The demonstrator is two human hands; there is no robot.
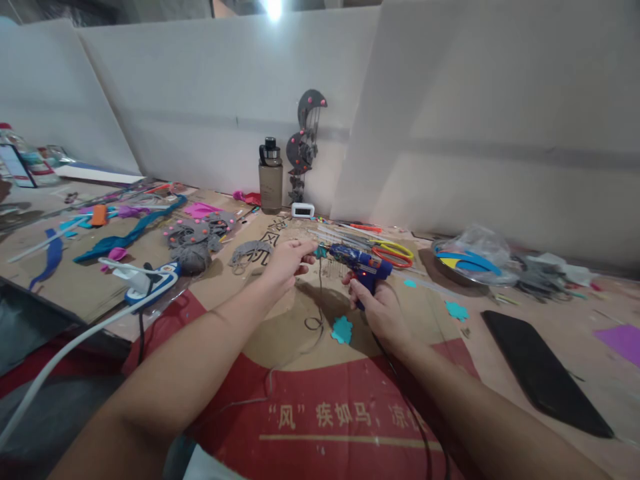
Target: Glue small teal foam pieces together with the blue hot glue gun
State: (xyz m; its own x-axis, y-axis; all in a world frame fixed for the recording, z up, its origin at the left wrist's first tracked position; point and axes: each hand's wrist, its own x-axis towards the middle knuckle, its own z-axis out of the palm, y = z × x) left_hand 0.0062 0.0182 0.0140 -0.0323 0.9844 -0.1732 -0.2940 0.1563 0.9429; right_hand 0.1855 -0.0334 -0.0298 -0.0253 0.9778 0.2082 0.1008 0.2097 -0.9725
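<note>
A glaring white lamp at the top of the frame, left of centre, blooms into haze, while everything else sits in dull, moderate light. The tall, flat white panels across the upper half darken toward the right edge and carry a soft grey shadow band. A diffuse shadow lies on the brown-and-red printed cardboard sheet mid-frame. Wide-angle stretch swells the bare forearms toward the lower corners; fine detail around the blue plastic glue gun looks smeared.

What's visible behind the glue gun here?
Yellow and orange scissor handles show just beyond the blue glue gun, which the right hand holds. Whatever the gun and that hand directly cover can't be seen.
</note>
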